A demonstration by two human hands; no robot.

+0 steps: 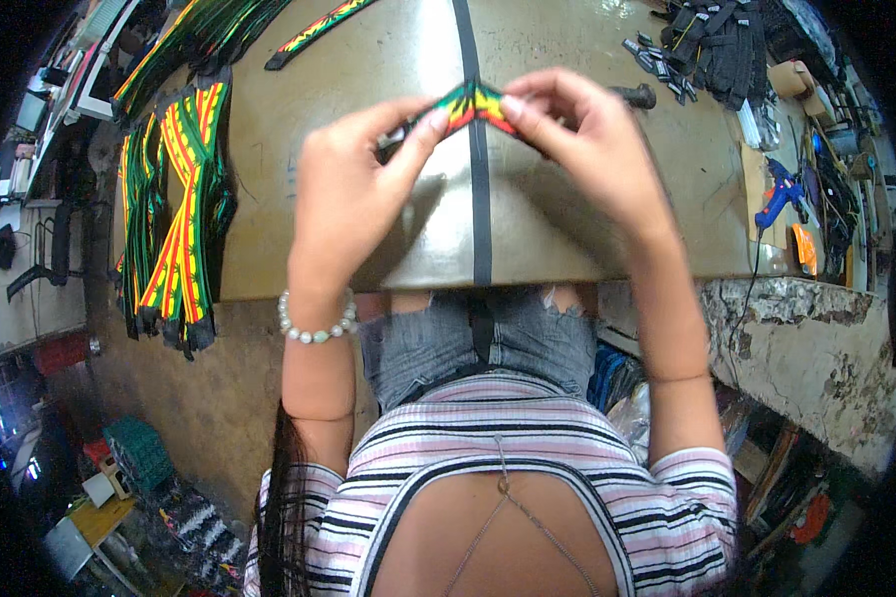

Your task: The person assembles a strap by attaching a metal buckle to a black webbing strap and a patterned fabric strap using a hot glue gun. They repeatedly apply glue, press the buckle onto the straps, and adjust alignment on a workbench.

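A patterned strap (475, 102) in green, yellow and red, with a black leaf motif, is bent to a peak above the table. My left hand (353, 184) pinches its left part between thumb and fingers. On the other side my right hand (597, 149) grips it the same way, with the thumb on its face. Both ends of the strap are mostly hidden by my fingers. A plain black band (481, 214) runs down the table beneath my hands to the near edge; whether it is joined to the strap I cannot tell.
Bundles of similar patterned straps (184, 199) hang over the table's left edge. One strap (319, 32) lies at the far side. Black webbing with buckles (717, 45) is heaped at the far right. A blue glue gun (779, 194) with a cord is at the right edge.
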